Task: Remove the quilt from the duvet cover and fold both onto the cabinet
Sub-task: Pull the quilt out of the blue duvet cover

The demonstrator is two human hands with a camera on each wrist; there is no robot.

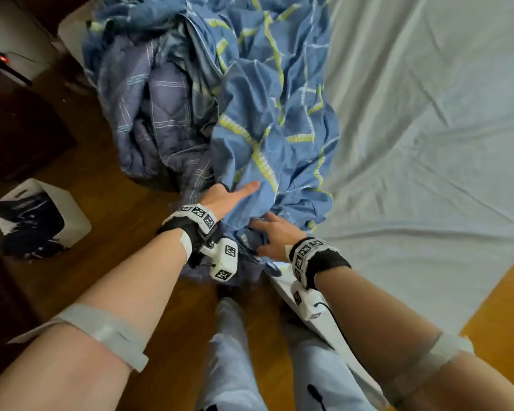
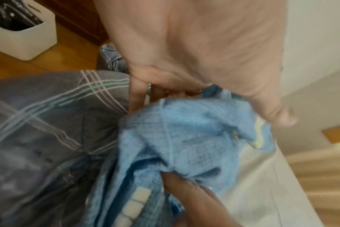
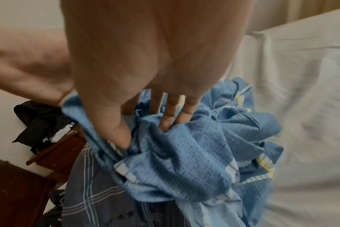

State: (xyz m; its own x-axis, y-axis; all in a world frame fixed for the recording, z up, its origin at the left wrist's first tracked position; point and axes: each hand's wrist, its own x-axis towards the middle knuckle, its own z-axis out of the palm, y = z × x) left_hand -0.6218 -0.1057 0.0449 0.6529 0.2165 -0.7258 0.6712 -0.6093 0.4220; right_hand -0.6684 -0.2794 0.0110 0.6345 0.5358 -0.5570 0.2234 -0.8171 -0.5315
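Observation:
The blue duvet cover [image 1: 267, 84] with yellow and white stripes lies crumpled along the bed's left edge. The grey plaid quilt [image 1: 161, 114] spills out of it, down toward the floor. My left hand [image 1: 226, 197] grips a bunch of the cover at the near end, thumb stretched over the fabric and fingers tucked between cover and quilt. Just right of it, my right hand [image 1: 272, 232] pinches the same bunched end. In the left wrist view the fingers [image 2: 165, 90] curl into the cover [image 2: 175, 130] beside the quilt [image 2: 39, 115]. In the right wrist view the thumb and fingers [image 3: 169, 116] dig into the cover [image 3: 184, 153], with the quilt [image 3: 91, 199] below.
A white bed sheet [image 1: 428, 143] covers the mattress on the right. A dark wooden cabinet [image 1: 18, 134] stands at the left, and a white bin [image 1: 74, 215] with dark contents sits on the wooden floor [image 1: 116, 203]. My legs [image 1: 235, 351] stand at the bed's corner.

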